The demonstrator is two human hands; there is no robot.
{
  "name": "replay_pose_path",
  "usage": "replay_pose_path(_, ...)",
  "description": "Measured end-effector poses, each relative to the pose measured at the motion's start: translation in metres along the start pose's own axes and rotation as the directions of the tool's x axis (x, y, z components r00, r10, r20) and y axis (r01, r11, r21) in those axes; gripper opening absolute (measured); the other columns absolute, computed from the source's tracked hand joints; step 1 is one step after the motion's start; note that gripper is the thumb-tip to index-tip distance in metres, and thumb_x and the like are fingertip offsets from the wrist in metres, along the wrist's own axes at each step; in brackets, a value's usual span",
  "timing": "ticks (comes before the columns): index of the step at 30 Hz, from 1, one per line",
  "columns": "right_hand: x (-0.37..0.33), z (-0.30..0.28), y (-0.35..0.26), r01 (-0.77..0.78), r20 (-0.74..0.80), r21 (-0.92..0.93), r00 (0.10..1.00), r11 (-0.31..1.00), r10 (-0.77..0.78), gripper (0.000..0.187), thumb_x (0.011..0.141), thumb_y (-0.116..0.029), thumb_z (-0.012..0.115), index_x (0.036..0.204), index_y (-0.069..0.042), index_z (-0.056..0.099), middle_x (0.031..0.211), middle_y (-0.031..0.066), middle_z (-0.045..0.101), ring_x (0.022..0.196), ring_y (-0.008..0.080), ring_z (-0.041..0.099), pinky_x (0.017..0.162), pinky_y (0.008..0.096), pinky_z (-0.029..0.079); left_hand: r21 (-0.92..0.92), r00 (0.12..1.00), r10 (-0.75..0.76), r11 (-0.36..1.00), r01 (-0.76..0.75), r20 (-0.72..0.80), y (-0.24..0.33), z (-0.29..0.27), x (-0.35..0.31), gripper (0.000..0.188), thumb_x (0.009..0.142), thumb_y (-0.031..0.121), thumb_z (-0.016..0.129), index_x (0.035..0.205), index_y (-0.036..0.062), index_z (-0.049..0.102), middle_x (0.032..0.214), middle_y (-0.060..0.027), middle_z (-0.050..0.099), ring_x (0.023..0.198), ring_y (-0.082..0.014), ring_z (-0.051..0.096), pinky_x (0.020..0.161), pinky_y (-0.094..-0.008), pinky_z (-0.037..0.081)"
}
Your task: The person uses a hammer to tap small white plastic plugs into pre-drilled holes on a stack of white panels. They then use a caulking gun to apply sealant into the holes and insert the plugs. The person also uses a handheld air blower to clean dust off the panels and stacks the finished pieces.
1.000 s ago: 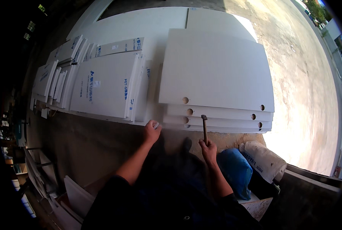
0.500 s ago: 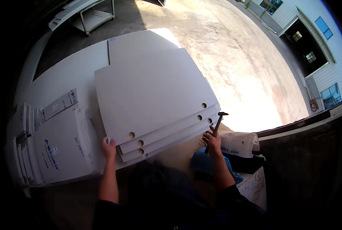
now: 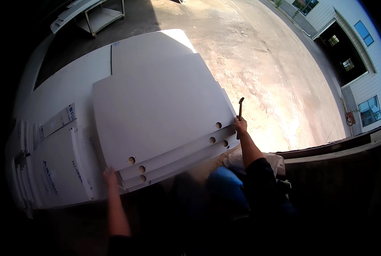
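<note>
Hammer (image 3: 240, 110) — right of stacked panels (image 3: 162, 111)

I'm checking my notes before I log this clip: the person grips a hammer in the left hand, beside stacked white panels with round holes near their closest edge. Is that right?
Not quite: the head view shows the hammer in the right hand, not the left hand. The stacked white panels do have round holes near their closest edge.

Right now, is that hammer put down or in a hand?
Held: the right hand grips the hammer by its handle, with the head sticking out.
</note>
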State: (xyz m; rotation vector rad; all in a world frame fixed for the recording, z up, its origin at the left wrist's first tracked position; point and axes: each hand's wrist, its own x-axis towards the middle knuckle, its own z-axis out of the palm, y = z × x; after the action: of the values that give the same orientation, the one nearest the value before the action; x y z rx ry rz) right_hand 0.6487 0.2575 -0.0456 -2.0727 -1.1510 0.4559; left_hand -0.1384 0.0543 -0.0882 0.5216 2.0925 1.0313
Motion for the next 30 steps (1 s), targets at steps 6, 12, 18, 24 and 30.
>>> replay_pose_path(6, -0.013, 0.025, -0.063, -0.228, 0.259, -0.048, 0.937, 0.972, 0.233, 0.035, 0.095, -0.035, 0.064, 0.1, -0.002, 0.071, 0.072, 0.0035, 0.062, 0.062, 0.0161, 0.056, 0.059, 0.0347, 0.047, 0.038, 0.992, -0.04, 0.998, 0.045, -0.119, 0.035, -0.02, -0.029, 0.044, 0.098, 0.032, 0.065, 0.121, -0.0045, 0.061, 0.109, -0.0128, 0.068, 0.091, -0.0229, 0.067, 0.077, -0.0382, 0.055)
replay_pose_path(12, -0.021, 0.002, -0.081, -0.294, 0.415, 0.134, 0.884, 0.946, 0.216, 0.033, 0.097, -0.032, 0.06, 0.078, -0.005, 0.061, 0.065, 0.0011, 0.055, 0.056, 0.0138, 0.05, 0.053, 0.0344, 0.041, -0.047, 0.991, -0.103, 0.994, 0.1, -0.089, 0.034, -0.023, -0.04, 0.043, 0.099, 0.031, 0.064, 0.122, -0.0048, 0.061, 0.11, -0.0116, 0.068, 0.093, -0.0231, 0.066, 0.08, -0.0377, 0.055)
replay_pose_path(18, -0.012, 0.007, -0.055, -0.291, 0.372, 0.067, 0.895, 0.954, 0.246, 0.031, 0.095, -0.029, 0.061, 0.075, -0.005, 0.061, 0.064, 0.0003, 0.055, 0.056, 0.0134, 0.049, 0.053, 0.0335, 0.04, -0.17, 0.995, -0.094, 0.982, 0.087, -0.031, 0.022, -0.025, -0.042, 0.042, 0.1, 0.026, 0.06, 0.13, -0.0038, 0.056, 0.117, -0.0131, 0.065, 0.099, -0.0255, 0.065, 0.086, -0.0396, 0.053)
replay_pose_path(24, -0.028, -0.009, -0.057, -0.297, 0.324, 0.05, 0.908, 0.954, 0.266, 0.032, 0.094, -0.031, 0.062, 0.083, -0.002, 0.065, 0.068, 0.0024, 0.058, 0.059, 0.0157, 0.053, 0.056, 0.0355, 0.042, -0.217, 0.996, -0.084, 0.973, 0.074, -0.036, 0.021, -0.021, -0.043, 0.04, 0.101, 0.027, 0.061, 0.127, -0.0041, 0.058, 0.117, -0.0124, 0.066, 0.1, -0.0249, 0.066, 0.088, -0.0395, 0.054)
replay_pose_path(30, -0.045, -0.021, -0.099, -0.396, 0.327, 0.066, 0.876, 0.916, 0.355, 0.034, 0.093, -0.034, 0.063, 0.084, -0.001, 0.066, 0.068, 0.0044, 0.059, 0.06, 0.0174, 0.053, 0.057, 0.0372, 0.043, -0.222, 0.997, -0.055, 0.974, 0.041, -0.054, 0.012, -0.015, -0.044, 0.038, 0.101, 0.027, 0.062, 0.121, -0.0048, 0.061, 0.112, -0.0115, 0.067, 0.099, -0.0236, 0.066, 0.087, -0.0379, 0.055)
